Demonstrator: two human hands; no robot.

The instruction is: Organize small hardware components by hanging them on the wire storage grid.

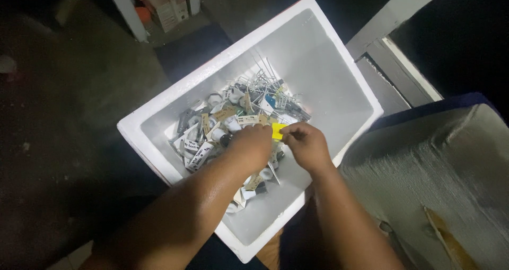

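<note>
Two bare forearms reach from the bottom edge into a white foam box [339, 79]. To the right, close by, a grey worn cushion [445, 169] with a dark blue edge.

Left hand [252, 145]: fingers curled down, knuckles up, fingertips at a small yellow tag [278, 130]. Right hand [306, 142]: fingers narrowed to a pinch on the same tag's right side. Both hands grip the yellow tag between them, just above the pile and near the middle of the box.

Under and beyond the hands: a heap of small tagged items [222, 129], with white, tan and blue paper labels, some small dark and white parts, all jumbled. At the heap's far side, a tangle of bent metal wires [268, 84], several standing up against the box wall. Right half of the box floor bare.

Farther off: dark concrete floor [69, 105], a white post [127, 12], and an orange and white carton [164, 2] at the top edge. Top right, a white door frame [403, 63].
</note>
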